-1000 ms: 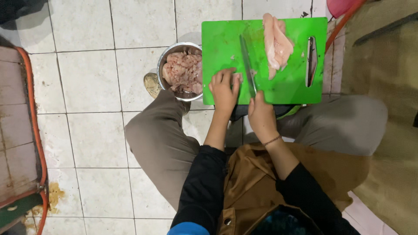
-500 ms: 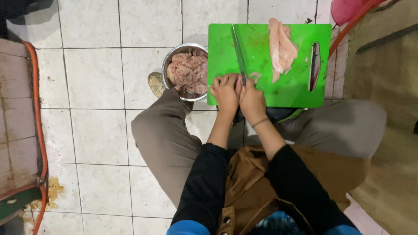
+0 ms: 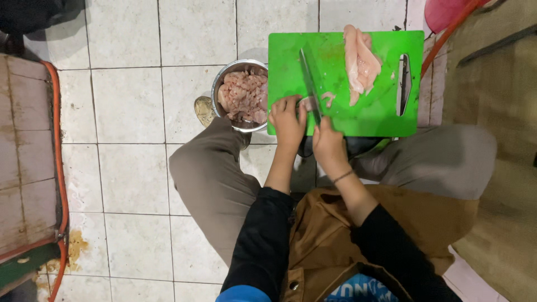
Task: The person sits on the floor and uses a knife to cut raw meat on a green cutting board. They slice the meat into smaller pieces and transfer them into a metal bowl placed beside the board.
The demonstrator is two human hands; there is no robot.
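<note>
A green cutting board (image 3: 341, 120) lies on the tiled floor in front of my knees. My right hand (image 3: 329, 146) grips the handle of a knife (image 3: 309, 78) whose blade lies across the board. Small pieces of raw meat (image 3: 323, 100) rest beside the blade, and my left hand (image 3: 287, 118) holds one at the board's near left edge. A large raw chicken fillet (image 3: 361, 62) lies further back on the board. A steel bowl (image 3: 238, 66) of cut meat stands just left of the board.
I crouch on white floor tiles (image 3: 123, 100). A worn mat with an orange edge (image 3: 56, 151) lies at the far left. A pink object (image 3: 442, 11) sits at the top right, next to a brownish surface (image 3: 498, 84). A foot (image 3: 204, 110) shows beside the bowl.
The knife blade has shifted left across the board. Both hands stay close together at the board's near edge. The view has drifted slightly.
</note>
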